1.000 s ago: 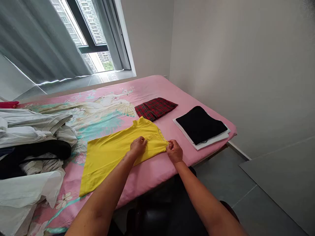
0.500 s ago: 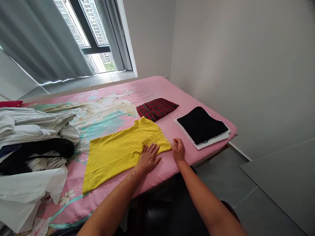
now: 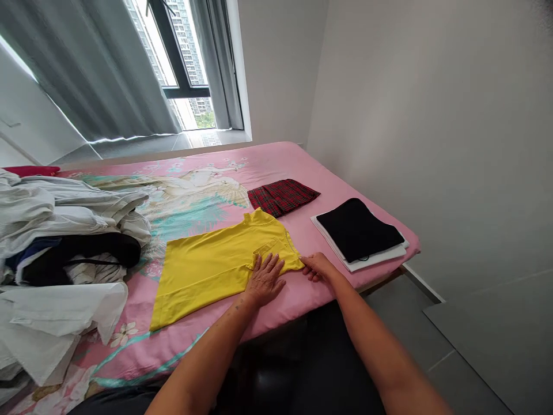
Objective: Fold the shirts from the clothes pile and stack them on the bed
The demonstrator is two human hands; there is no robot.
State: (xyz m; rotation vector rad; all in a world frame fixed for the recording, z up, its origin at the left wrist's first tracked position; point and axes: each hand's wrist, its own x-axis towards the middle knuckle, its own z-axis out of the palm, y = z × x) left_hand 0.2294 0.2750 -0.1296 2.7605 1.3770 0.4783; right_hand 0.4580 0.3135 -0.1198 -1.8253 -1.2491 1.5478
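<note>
A yellow T-shirt [image 3: 207, 259] lies on the pink patterned bedsheet [image 3: 242, 328], with its near side folded inward lengthwise. My left hand [image 3: 265, 280] rests flat on the folded sleeve area, fingers stretched out. At the collar end, my right hand [image 3: 317, 266] pinches the corner of the shirt between thumb and fingers. Just beyond the shirt is a folded red plaid garment [image 3: 283, 196]. To the right of my right hand sits a folded black garment [image 3: 356, 229] on top of folded white cloth [image 3: 375, 257].
A heap of loose white clothes [image 3: 78, 202] with a black garment [image 3: 108, 251] in it covers the left of the bed. A white shirt [image 3: 64, 317] hangs toward the near edge. Walls and a curtained window [image 3: 185, 69] stand behind the bed; grey floor [image 3: 406, 323] lies right.
My right hand has turned and taken hold of the shirt's corner at the collar end. My left hand stays flat on the shirt. The view has shifted slightly left.
</note>
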